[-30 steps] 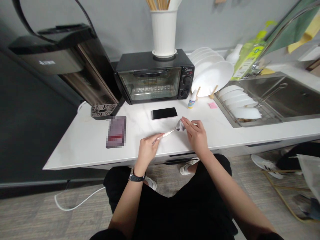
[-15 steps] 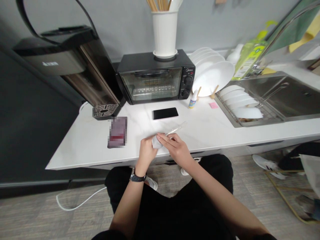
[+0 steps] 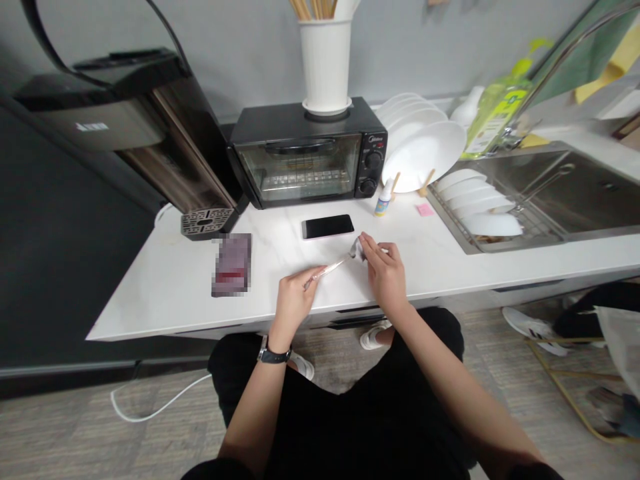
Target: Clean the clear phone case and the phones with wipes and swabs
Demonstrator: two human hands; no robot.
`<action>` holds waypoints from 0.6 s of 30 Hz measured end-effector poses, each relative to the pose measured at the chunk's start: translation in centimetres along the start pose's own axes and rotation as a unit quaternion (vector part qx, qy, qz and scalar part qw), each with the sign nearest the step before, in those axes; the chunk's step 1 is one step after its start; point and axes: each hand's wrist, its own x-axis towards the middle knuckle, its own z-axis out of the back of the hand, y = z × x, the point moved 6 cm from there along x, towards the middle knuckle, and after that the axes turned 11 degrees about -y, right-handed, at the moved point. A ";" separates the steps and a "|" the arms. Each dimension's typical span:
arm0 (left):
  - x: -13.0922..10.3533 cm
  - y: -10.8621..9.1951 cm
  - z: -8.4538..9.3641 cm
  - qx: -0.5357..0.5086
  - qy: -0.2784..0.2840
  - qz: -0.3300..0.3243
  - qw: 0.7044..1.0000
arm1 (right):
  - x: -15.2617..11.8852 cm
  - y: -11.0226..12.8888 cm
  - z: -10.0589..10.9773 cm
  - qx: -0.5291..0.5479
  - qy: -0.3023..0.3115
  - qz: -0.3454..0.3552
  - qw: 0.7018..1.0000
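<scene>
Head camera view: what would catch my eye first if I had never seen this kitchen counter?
Probably the two hands at the near edge of the white counter: the left hand holds one end of a thin rod, and the right hand pinches a small wipe around its far end. Just beyond them lies a dark phone, in front of a black toaster oven.

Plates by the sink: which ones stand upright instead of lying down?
The large white plates beside the toaster oven stand on edge; the smaller dishes lie overlapping in the sink rack.
</scene>
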 end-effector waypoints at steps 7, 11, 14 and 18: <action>-0.2 1.4 0.3 0.071 -0.018 0.009 0.997 | -1.9 6.3 -2.8 0.038 0.104 0.058 0.992; -0.3 0.9 0.7 0.062 -0.002 0.000 0.998 | -2.9 7.6 -2.8 0.049 0.150 0.110 0.981; -0.2 0.0 0.6 0.029 0.024 -0.009 0.999 | -3.0 6.7 -2.1 0.053 0.160 0.136 0.976; -0.1 -0.2 0.4 0.005 0.019 0.011 1.000 | -2.1 3.6 -1.0 0.024 0.134 0.116 0.984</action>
